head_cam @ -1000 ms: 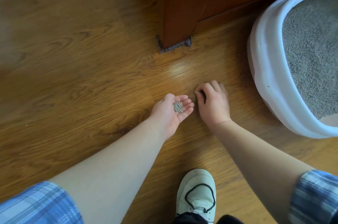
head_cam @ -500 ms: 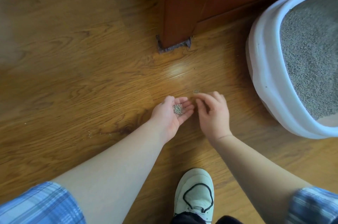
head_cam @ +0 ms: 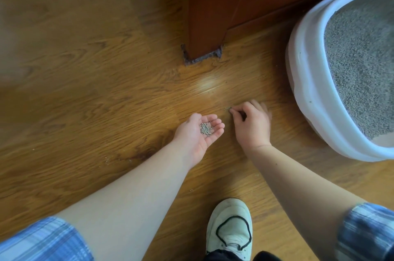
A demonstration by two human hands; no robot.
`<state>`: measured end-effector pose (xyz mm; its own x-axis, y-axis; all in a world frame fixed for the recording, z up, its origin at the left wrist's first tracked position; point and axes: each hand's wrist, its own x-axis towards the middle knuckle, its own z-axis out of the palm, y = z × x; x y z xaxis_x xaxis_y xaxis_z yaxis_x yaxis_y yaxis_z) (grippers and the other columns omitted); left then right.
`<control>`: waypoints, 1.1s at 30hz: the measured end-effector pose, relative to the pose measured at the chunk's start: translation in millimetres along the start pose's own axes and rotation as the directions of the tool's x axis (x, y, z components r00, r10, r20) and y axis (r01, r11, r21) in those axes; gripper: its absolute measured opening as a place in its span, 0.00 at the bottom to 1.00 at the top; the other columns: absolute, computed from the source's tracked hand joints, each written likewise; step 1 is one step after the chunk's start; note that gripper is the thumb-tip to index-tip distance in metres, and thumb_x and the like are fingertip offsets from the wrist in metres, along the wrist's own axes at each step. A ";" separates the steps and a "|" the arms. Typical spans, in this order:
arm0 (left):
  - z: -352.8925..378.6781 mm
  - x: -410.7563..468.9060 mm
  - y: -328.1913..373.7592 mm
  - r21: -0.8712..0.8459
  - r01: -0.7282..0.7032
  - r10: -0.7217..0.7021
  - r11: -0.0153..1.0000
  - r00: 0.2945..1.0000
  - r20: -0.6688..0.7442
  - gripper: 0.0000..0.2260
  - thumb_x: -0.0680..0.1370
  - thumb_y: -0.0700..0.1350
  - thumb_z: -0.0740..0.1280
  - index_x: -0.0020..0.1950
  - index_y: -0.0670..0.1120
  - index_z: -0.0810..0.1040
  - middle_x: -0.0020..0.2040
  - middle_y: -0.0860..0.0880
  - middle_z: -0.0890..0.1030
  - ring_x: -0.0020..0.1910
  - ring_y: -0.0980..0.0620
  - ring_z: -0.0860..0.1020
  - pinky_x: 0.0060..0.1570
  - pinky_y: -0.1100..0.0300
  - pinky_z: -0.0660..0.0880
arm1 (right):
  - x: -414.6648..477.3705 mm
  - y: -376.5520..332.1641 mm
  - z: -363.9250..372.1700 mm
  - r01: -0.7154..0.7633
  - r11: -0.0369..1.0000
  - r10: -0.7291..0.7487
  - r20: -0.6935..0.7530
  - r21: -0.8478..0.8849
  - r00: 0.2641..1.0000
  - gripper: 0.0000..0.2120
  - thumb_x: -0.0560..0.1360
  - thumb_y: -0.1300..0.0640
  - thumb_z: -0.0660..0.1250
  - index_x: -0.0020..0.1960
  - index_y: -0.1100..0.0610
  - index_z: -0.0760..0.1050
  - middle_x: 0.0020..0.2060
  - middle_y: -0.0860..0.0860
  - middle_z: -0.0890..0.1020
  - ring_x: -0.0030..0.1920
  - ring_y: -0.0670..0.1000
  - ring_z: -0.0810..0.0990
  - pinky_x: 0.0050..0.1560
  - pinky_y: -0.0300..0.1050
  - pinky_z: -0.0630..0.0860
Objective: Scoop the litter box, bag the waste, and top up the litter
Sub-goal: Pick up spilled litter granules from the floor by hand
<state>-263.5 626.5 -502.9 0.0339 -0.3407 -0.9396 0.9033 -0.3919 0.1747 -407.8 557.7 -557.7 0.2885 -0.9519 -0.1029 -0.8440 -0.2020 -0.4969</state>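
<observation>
Shoe: a white shoe (head_cam: 229, 224) with a black lace loop, at the bottom edge, right of centre, flat on the wood floor (head_cam: 85, 73).
Sleeves: blue plaid cuffs in the two bottom corners, with bare forearms reaching up towards mid-frame.
Left grip (head_cam: 199, 134): palm up just below centre, fingers loosely cupped and wide; a small heap of grey litter pellets (head_cam: 205, 128) lies in the hollow.
Right grip (head_cam: 252, 125): palm down just right of the left one, fingers curled in narrow. The forefinger tip is at the floor, touching or just beside a tiny clump of grains (head_cam: 227, 108). I cannot tell whether it pinches any.
Stray grains: a few specks (head_cam: 106, 160) on the floor, lower left of the hands.
Litter box (head_cam: 309, 90): white, broad-rimmed, at the right edge, holding fine grey litter (head_cam: 362, 64). A pale bare patch shows at its lower corner.
Furniture leg (head_cam: 205, 15): dark red-brown wood at top centre, with a dusty dark pad under its foot.
</observation>
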 end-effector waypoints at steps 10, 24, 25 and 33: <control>1.5 1.5 1.0 0.003 -0.006 0.006 1.000 1.000 0.001 0.17 0.84 0.43 0.54 0.55 0.33 0.79 0.45 0.38 0.82 0.46 0.42 0.83 0.49 0.51 0.82 | 10.1 3.2 3.7 0.094 0.994 -0.096 0.029 0.061 0.995 0.04 0.73 0.55 0.75 0.41 0.54 0.84 0.37 0.47 0.81 0.43 0.55 0.77 0.54 0.60 0.73; -1.7 -0.4 0.5 -0.003 -0.002 0.002 1.000 1.000 -0.018 0.16 0.83 0.41 0.55 0.55 0.33 0.79 0.46 0.38 0.82 0.47 0.42 0.83 0.53 0.49 0.81 | 0.5 2.1 2.3 0.142 0.990 -0.141 0.045 -0.024 0.989 0.09 0.75 0.52 0.73 0.54 0.52 0.82 0.45 0.48 0.79 0.49 0.56 0.75 0.56 0.56 0.70; -0.9 -0.6 0.1 -0.003 0.000 0.000 1.000 1.000 -0.017 0.16 0.83 0.41 0.55 0.55 0.32 0.78 0.46 0.37 0.82 0.46 0.42 0.83 0.53 0.49 0.81 | 1.2 1.2 3.2 0.135 0.991 -0.134 0.038 -0.025 0.990 0.08 0.75 0.52 0.73 0.53 0.52 0.82 0.45 0.47 0.79 0.49 0.56 0.75 0.56 0.56 0.69; 4.5 1.2 -1.1 -0.015 0.006 -0.007 1.000 1.000 -0.012 0.16 0.83 0.41 0.54 0.56 0.32 0.78 0.46 0.37 0.82 0.46 0.42 0.83 0.52 0.50 0.82 | 7.6 -2.7 9.1 0.199 0.975 -0.198 0.020 -0.097 0.980 0.07 0.77 0.51 0.67 0.44 0.54 0.80 0.41 0.49 0.78 0.45 0.57 0.75 0.50 0.54 0.70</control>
<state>-266.4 622.6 -502.9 0.0329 -0.3280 -0.9441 0.9097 -0.3814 0.1642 -399.2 553.1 -564.9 0.4591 -0.8882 -0.0193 -0.8093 -0.4091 -0.4215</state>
